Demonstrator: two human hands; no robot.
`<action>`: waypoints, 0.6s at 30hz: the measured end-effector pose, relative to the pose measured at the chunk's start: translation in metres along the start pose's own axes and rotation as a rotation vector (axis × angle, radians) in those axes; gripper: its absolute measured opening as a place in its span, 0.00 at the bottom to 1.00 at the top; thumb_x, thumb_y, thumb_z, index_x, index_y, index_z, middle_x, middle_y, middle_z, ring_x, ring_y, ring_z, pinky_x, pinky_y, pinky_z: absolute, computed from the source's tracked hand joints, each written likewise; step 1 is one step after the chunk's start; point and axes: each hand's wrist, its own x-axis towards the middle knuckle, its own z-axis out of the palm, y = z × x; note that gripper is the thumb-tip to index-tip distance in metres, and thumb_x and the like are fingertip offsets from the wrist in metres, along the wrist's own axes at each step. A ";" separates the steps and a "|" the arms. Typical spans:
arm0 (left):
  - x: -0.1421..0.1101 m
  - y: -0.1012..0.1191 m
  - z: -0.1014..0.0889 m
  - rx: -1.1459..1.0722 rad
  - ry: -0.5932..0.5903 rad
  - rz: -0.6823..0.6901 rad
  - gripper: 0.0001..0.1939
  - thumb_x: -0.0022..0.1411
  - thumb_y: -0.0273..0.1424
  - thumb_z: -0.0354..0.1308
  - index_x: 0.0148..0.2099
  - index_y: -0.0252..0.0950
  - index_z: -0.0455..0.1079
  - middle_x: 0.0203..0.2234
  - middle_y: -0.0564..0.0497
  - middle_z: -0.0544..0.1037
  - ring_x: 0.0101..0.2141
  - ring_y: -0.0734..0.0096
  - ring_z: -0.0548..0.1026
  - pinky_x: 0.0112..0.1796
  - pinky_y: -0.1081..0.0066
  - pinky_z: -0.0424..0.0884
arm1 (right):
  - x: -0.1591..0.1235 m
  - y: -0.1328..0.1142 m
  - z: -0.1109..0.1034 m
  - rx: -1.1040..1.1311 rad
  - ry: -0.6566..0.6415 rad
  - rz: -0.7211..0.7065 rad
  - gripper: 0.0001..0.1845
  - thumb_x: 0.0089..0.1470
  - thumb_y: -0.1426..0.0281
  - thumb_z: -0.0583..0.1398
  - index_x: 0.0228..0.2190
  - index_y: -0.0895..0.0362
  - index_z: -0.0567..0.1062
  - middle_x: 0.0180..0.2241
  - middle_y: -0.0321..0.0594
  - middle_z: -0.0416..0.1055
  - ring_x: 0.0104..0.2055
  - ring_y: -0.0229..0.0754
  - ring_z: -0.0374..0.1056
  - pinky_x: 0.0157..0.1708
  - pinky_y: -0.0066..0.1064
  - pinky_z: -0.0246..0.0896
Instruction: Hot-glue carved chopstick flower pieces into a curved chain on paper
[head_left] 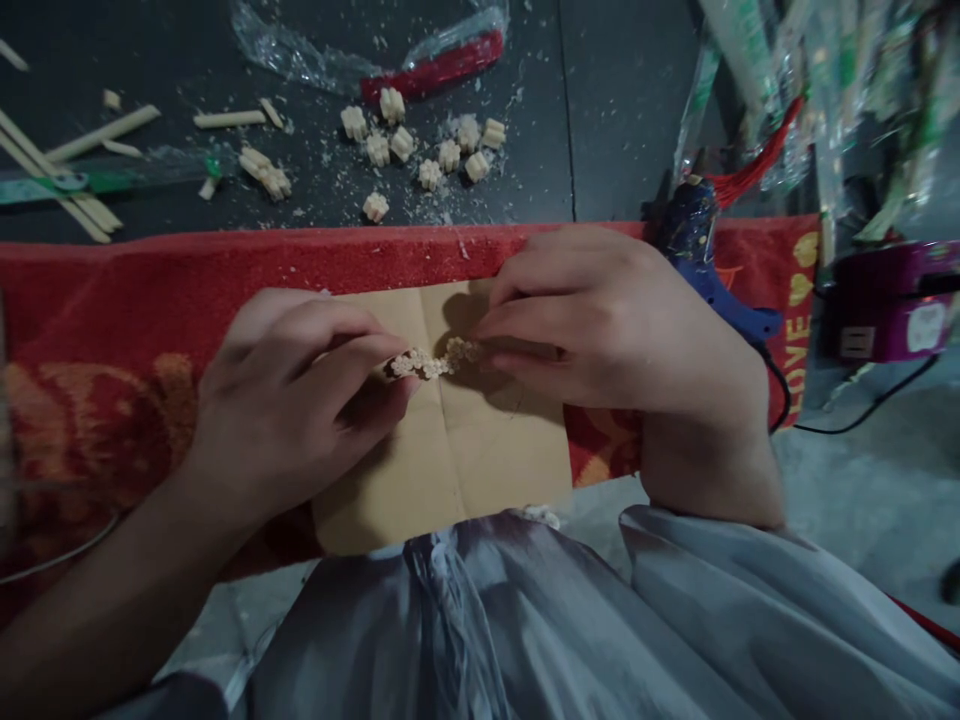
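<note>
A short curved strip of small cream flower-shaped pieces (429, 364) stretches between my two hands. My left hand (300, 390) has its left end pinched between thumb and fingers. At the other end, the fingertips of my right hand (592, 320) are closed on the strip and partly hide it. Below both hands lies a creased tan sheet of paper or card (397, 490), resting on a red patterned cloth (97, 330). Whether the strip touches the sheet, I cannot tell.
Several cream lobed pieces (377, 150) and crumbs lie on the dark table (615, 90). A red-handled tool (435, 72) is behind them, thin sticks (105, 135) to the left. A blue glue gun (712, 285) rests by my right wrist, near a purple box (885, 300) and clear-wrapped bundles (832, 90).
</note>
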 end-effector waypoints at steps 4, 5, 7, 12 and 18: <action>0.004 -0.001 0.001 0.018 -0.023 0.044 0.06 0.81 0.41 0.64 0.51 0.50 0.82 0.48 0.56 0.87 0.50 0.56 0.83 0.53 0.57 0.78 | 0.000 0.002 0.004 0.024 0.001 0.000 0.18 0.80 0.60 0.56 0.44 0.46 0.86 0.45 0.42 0.88 0.47 0.49 0.82 0.46 0.42 0.73; 0.005 -0.001 0.002 0.031 -0.018 0.065 0.08 0.82 0.42 0.63 0.50 0.48 0.82 0.47 0.55 0.88 0.48 0.56 0.83 0.50 0.57 0.77 | 0.000 0.002 0.005 0.042 0.007 -0.002 0.19 0.80 0.60 0.55 0.45 0.45 0.86 0.46 0.42 0.88 0.47 0.48 0.82 0.46 0.41 0.73; 0.006 0.001 0.003 0.050 -0.005 0.077 0.12 0.84 0.43 0.60 0.49 0.46 0.81 0.46 0.54 0.88 0.46 0.56 0.82 0.45 0.58 0.75 | 0.000 0.002 0.007 0.082 0.015 -0.006 0.18 0.81 0.60 0.55 0.47 0.44 0.86 0.46 0.40 0.87 0.49 0.48 0.82 0.47 0.40 0.74; 0.008 0.003 0.003 0.056 -0.007 0.071 0.12 0.84 0.41 0.61 0.49 0.44 0.82 0.45 0.53 0.87 0.46 0.57 0.81 0.45 0.59 0.75 | 0.005 -0.002 0.008 0.100 -0.051 -0.004 0.16 0.79 0.64 0.57 0.48 0.46 0.87 0.46 0.41 0.87 0.49 0.50 0.82 0.48 0.43 0.73; 0.009 -0.001 0.004 0.054 0.008 0.134 0.12 0.83 0.40 0.61 0.48 0.42 0.83 0.43 0.51 0.86 0.44 0.56 0.80 0.48 0.58 0.77 | 0.010 -0.003 0.010 0.100 -0.078 0.012 0.16 0.77 0.67 0.57 0.47 0.45 0.87 0.48 0.41 0.87 0.53 0.50 0.82 0.50 0.41 0.75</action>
